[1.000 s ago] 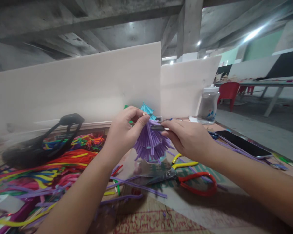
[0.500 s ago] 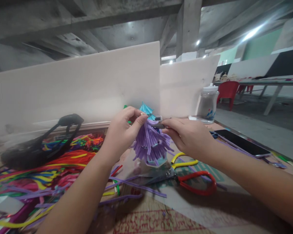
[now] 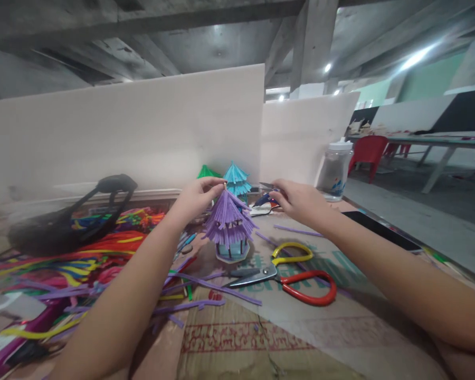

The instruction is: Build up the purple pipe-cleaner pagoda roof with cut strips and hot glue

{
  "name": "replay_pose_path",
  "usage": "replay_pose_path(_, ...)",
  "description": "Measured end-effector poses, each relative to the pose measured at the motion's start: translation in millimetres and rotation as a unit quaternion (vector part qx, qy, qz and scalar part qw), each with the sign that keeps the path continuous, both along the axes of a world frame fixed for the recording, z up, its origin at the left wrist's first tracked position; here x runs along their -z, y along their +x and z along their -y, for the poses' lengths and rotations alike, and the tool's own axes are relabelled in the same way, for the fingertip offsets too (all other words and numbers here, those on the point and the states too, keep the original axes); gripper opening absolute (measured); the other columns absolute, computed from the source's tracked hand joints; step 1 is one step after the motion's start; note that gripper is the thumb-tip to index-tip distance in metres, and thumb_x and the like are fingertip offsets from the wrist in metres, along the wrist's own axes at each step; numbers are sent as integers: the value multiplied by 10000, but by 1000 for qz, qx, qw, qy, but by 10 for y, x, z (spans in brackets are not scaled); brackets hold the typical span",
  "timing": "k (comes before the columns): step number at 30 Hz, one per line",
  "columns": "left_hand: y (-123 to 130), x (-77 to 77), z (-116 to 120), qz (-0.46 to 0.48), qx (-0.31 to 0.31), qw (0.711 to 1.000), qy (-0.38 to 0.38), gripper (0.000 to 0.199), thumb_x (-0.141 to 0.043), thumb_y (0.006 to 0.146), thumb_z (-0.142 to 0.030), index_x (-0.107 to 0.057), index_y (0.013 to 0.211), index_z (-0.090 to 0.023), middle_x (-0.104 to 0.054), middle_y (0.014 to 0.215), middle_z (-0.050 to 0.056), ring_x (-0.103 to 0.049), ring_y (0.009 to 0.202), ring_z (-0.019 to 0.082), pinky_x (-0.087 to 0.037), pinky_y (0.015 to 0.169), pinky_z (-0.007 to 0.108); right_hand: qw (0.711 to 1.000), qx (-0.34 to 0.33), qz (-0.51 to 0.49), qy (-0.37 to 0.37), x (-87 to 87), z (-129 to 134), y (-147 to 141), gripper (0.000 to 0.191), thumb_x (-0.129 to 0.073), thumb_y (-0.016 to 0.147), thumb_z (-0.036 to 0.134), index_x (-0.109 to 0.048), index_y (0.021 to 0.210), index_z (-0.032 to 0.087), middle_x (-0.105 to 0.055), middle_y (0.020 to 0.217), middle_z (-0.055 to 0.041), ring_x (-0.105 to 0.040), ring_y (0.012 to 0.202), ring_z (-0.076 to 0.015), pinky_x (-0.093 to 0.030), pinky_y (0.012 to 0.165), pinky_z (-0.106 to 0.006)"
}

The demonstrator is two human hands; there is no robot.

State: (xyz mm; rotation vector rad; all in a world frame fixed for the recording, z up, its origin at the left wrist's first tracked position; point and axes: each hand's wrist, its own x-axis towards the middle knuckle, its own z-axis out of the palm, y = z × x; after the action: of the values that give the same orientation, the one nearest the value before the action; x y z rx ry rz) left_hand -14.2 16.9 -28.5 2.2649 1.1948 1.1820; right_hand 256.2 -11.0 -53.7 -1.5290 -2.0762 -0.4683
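A purple pipe-cleaner pavilion model (image 3: 229, 221) with a two-tiered roof stands upright on the table's board. My left hand (image 3: 200, 198) pinches the small pale peg at its roof tip. To the right of the roof, apart from it, my right hand (image 3: 301, 200) is closed on a small grey metal tool (image 3: 268, 186) with narrow tips; its kind is hard to make out. Right behind the purple model stand a light-blue pavilion model (image 3: 237, 179) and a green one (image 3: 208, 171), partly hidden. Large scissors (image 3: 271, 272) with one yellow and one red handle lie open in front.
Piles of coloured pipe cleaners (image 3: 114, 253) and a black bag-like object (image 3: 63, 216) lie on the left. A clear bottle (image 3: 335, 171) and a phone (image 3: 382, 229) are on the right. A blue glue gun (image 3: 264, 199) lies behind, near my right hand.
The purple model has gone from tilted to upright, and shifted slightly left. My right hand with the metal tool has drawn away from its roof.
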Motion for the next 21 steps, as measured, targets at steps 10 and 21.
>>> replay_pose_path(10, -412, 460, -114, -2, -106, 994, 32, 352, -377, 914, -304, -506, 1207, -158, -650, 1016, 80, -628, 910, 206, -492, 877, 364, 992, -51, -4, -115, 785, -269, 399, 377, -392, 990, 395, -637, 1202, 202, -727, 1120, -107, -670, 976, -251, -466, 793, -317)
replay_pose_path(21, -356, 1114, 365, -177, 5, 982, -66, 549, -749, 686, -453, -645, 1146, -174, -691, 1062, 83, -625, 1028, 270, -477, 939, 363, 989, -66, -29, -131, 1015, -273, 417, 388, -434, 983, 388, -637, 1232, 170, -697, 1212, -126, -647, 1070, -261, -465, 873, -342)
